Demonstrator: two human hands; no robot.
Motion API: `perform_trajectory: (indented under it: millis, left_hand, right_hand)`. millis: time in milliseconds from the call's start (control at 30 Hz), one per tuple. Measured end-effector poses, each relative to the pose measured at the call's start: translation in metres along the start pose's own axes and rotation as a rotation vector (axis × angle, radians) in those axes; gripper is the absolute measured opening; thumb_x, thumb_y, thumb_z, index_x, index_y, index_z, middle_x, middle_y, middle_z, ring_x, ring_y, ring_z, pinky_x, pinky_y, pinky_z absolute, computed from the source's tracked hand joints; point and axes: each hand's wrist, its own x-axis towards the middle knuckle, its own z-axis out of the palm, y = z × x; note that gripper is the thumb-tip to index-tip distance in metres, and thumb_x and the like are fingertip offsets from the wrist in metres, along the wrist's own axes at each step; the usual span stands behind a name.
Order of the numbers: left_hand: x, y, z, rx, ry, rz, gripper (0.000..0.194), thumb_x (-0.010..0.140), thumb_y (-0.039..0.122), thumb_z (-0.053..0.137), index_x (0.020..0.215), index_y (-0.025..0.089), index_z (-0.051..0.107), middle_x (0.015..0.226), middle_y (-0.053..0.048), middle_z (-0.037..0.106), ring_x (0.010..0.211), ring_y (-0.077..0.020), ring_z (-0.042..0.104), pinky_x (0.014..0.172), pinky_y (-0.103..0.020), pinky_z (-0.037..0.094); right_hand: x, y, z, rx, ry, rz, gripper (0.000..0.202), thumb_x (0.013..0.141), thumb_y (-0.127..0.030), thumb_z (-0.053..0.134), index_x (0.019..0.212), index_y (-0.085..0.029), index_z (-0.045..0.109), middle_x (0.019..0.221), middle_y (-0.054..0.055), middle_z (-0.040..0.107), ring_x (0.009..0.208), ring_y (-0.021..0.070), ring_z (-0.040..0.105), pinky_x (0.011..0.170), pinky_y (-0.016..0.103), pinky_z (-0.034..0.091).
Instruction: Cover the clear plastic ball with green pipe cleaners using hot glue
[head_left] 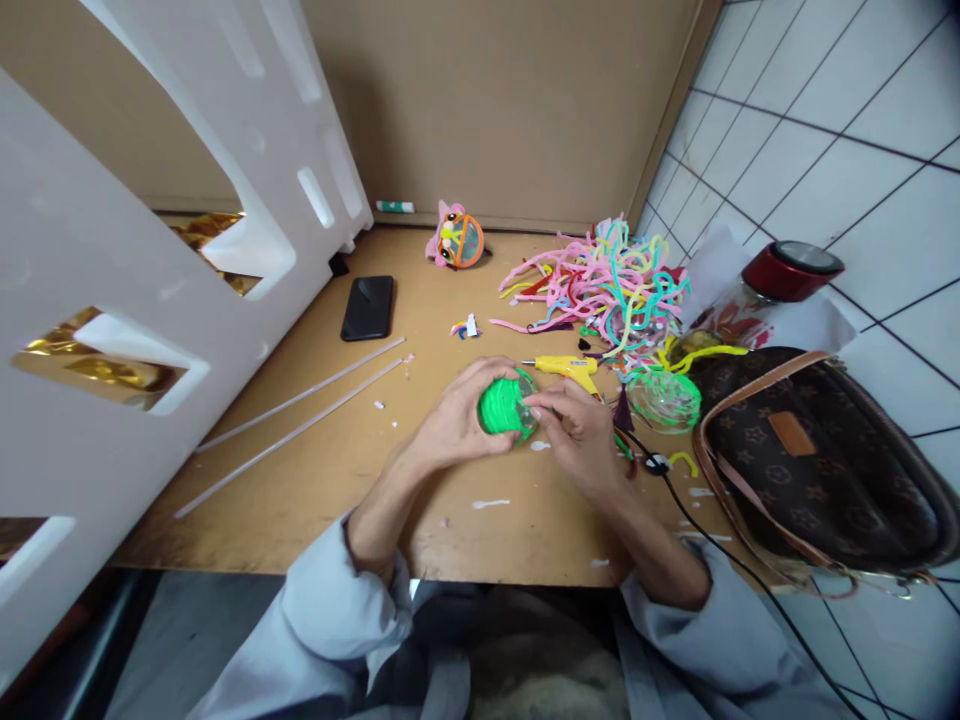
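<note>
Over the middle of the wooden table, my left hand [463, 412] is wrapped round a clear round object covered with bright green fuzzy cord [499, 405]. My right hand [576, 428] is at the object's right side, thumb and forefinger pinched together at its uncovered clear part. Whatever lies between those fingertips is too small to make out. Just beyond my right hand lies a yellow glue gun [568, 368]. A second clear round piece with green cord [665, 400] rests to the right.
A tangled pile of coloured fuzzy stems [611, 285] lies at the back right, near a brown bag [825, 450] and red-lidded bottle [791, 272]. A black phone [367, 308], two clear sticks [300, 405] and a decorated figure [459, 238] lie left and behind. White plastic crate [262, 130] stands left.
</note>
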Motion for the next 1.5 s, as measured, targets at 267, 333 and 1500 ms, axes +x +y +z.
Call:
perform_trajectory:
  millis: [267, 333, 1500]
  left_hand:
    - [0.0001, 0.0001, -0.0004, 0.018, -0.017, -0.003, 0.053, 0.069, 0.028, 0.072, 0.118, 0.020, 0.054, 0.127, -0.013, 0.061, 0.118, -0.0294, 0.060, 0.104, -0.048, 0.049]
    - [-0.0002, -0.0008, -0.0001, 0.026, -0.012, 0.007, 0.054, 0.069, 0.028, 0.072, 0.119, 0.020, 0.054, 0.127, -0.013, 0.061, 0.118, -0.0297, 0.060, 0.103, -0.048, 0.049]
    - [0.0003, 0.0025, -0.0002, -0.003, -0.019, 0.018, 0.052, 0.070, 0.033, 0.073, 0.117, 0.021, 0.054, 0.124, -0.013, 0.062, 0.116, -0.0303, 0.060, 0.102, -0.047, 0.048]
  right_hand:
    - [0.0007, -0.0005, 0.0021, -0.107, 0.029, -0.154, 0.024, 0.090, -0.011, 0.051, 0.092, -0.022, 0.073, 0.082, 0.002, 0.064, 0.078, 0.0161, 0.063, 0.067, 0.029, 0.052]
    - [0.0010, -0.0007, 0.0027, -0.122, 0.035, -0.185, 0.025, 0.090, -0.010, 0.050, 0.092, -0.021, 0.072, 0.082, 0.002, 0.063, 0.077, 0.0154, 0.063, 0.067, 0.028, 0.052]
    - [-0.0009, -0.0012, 0.0043, -0.208, -0.027, -0.192, 0.038, 0.090, -0.008, 0.044, 0.111, -0.023, 0.072, 0.085, 0.004, 0.061, 0.080, 0.0178, 0.061, 0.068, 0.029, 0.051]
